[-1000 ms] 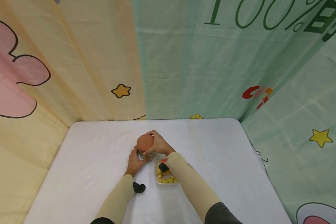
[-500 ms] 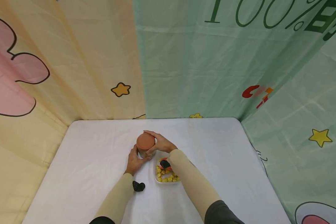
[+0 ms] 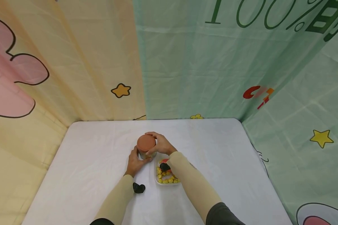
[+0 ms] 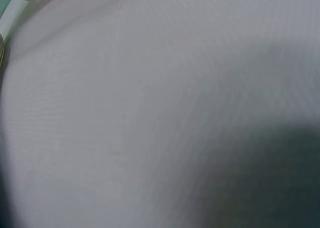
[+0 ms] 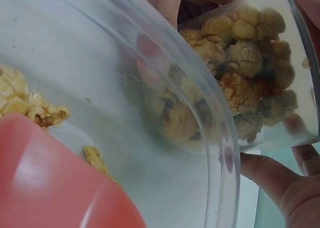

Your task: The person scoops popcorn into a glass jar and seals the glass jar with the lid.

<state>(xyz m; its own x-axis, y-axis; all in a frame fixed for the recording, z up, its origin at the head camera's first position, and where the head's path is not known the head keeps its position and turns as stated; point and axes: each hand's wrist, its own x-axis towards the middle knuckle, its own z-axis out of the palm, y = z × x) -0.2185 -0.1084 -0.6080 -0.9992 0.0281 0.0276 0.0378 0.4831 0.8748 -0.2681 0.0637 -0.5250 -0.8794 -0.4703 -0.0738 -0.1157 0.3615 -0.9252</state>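
A clear jar (image 5: 265, 100) full of popcorn is topped by an orange-brown lid (image 3: 145, 142). My left hand (image 3: 134, 163) grips the jar's lower left side, its thumb along the near side. From the right, my right hand (image 3: 163, 145) holds the lid's edge, fingers at the far side and thumb at the near side. In the right wrist view, fingers (image 5: 272, 173) lie around the jar, partly hidden behind a clear plastic container (image 5: 227, 143). Only white cloth fills most of the left wrist view; neither hand shows clearly there.
Just right of the jar, the plastic container holds yellow popcorn (image 3: 169, 181) and a pinkish-red scoop (image 5: 55, 183); my right forearm passes over its edge. Black wrist cameras show at my left sleeve (image 3: 139, 188) and above the container. Curtains enclose the white table (image 3: 214, 150).
The right hand's fingers have shifted slightly around the lid's edge and the hand sits a little farther right. Jar, left hand and container stay almost where they were.
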